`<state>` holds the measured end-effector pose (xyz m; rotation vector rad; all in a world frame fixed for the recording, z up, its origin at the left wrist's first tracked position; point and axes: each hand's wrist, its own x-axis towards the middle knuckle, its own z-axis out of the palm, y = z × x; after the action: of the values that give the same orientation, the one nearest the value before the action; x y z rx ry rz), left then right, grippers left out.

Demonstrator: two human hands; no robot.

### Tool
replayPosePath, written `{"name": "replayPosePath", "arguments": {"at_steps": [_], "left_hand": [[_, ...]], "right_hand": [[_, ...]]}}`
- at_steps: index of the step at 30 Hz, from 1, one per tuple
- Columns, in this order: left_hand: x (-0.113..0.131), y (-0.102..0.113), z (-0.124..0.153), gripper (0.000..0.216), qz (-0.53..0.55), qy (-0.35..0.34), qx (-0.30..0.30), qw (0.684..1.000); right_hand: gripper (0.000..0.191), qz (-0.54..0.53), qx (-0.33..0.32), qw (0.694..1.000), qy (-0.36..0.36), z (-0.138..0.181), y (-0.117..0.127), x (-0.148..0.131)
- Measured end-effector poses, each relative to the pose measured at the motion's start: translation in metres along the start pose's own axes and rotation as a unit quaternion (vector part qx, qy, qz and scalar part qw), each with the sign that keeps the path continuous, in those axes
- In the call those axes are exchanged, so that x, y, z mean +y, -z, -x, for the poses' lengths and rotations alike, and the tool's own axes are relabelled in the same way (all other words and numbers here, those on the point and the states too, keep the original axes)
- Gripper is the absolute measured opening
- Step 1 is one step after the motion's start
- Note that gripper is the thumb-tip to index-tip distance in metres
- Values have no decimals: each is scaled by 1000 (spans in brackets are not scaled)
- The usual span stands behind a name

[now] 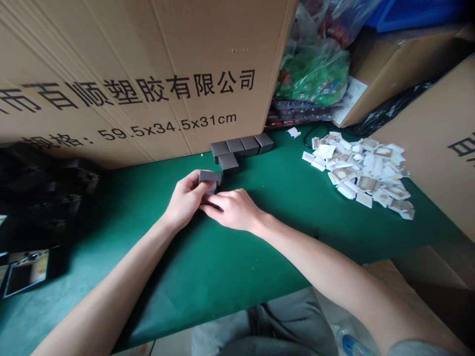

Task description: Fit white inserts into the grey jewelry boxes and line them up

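Both hands meet at mid-frame over the green table (pixel 208 267). The left hand (pixel 185 200) pinches a small grey box (pixel 210 176) by its upper edge, and the right hand (pixel 232 207) presses in beside it, fingers flat at its base. The box sits at their fingertips, just above the knuckles. The grip looks light; a slip could drop it or nudge the box row (pixel 241 147) just beyond. The white card pile (pixel 361 170) lies well apart at right.
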<state>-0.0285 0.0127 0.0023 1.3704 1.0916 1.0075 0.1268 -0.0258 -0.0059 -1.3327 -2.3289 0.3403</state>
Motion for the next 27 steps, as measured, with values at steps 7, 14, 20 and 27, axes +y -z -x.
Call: {"name": "replayPosePath", "arguments": {"at_steps": [7, 14, 20, 27], "left_hand": [[1, 1, 0, 20, -3, -3, -3, 1000], [1, -1, 0, 21, 4, -1, -1, 1000], [2, 0, 0, 20, 0, 1, -1, 1000], [1, 0, 0, 21, 3, 1, -4, 1000]], "right_hand": [[33, -1, -4, 1000, -1, 0, 0, 0], [32, 0, 1, 1000, 0, 0, -1, 0], [32, 1, 6, 1000, 2, 0, -2, 0], [32, 0, 9, 1000, 4, 0, -2, 1]]}}
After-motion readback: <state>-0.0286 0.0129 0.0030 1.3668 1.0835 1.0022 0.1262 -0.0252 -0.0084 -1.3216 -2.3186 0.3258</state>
